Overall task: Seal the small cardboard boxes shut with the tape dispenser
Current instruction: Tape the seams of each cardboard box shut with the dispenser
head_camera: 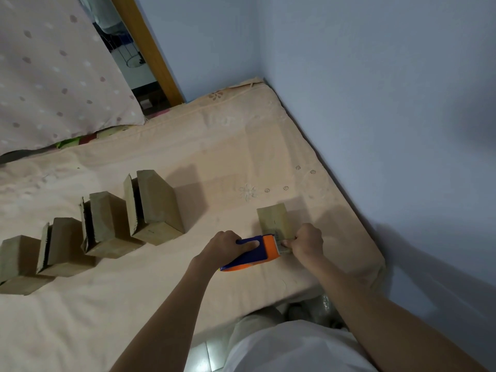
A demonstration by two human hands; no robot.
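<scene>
The left hand (224,244) grips the handle of the blue and orange tape dispenser (251,253) on the bed (161,304). The right hand (307,241) pinches at its front end, against a small box (273,218). Four more boxes (155,205) line up at left.

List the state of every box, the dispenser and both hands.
tape dispenser: held at the lone box
lone box: closed, being taped
row of four boxes: three with flaps ajar, leftmost looks closed
left hand: gripping dispenser handle
right hand: pinching at the dispenser's front end
</scene>
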